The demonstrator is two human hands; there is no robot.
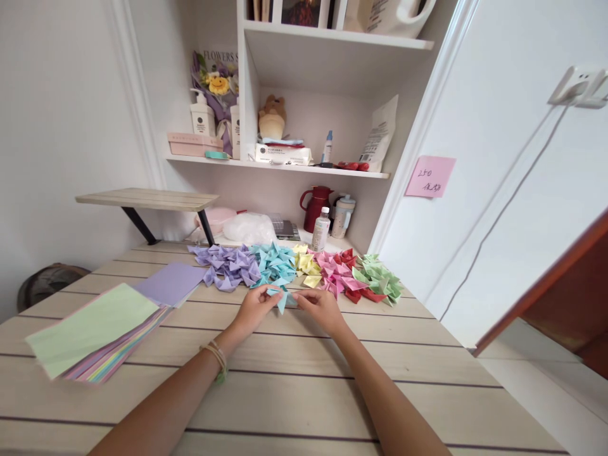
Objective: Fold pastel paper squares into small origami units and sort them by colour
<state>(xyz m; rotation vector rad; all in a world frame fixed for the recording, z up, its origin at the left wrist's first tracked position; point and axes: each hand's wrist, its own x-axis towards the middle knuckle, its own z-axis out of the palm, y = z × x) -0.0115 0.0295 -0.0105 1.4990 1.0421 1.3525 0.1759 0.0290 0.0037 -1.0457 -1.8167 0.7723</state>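
Both hands meet over the middle of the table, holding one light-blue folded paper piece between them. My left hand pinches its left side between thumb and fingers. The right side is pinched by my right hand. A pointed flap of the paper hangs down between the two hands. Just beyond lies a heap of blue folded paper pieces, touching a purple heap on its left. Yellow pieces, pink pieces and green pieces follow to the right, with some red ones among them.
Fanned coloured paper sheets lie at the left, beside purple sheets. A small raised shelf stands at the back left. Behind the heaps are a clear bottle, a red jug and a plastic bag.
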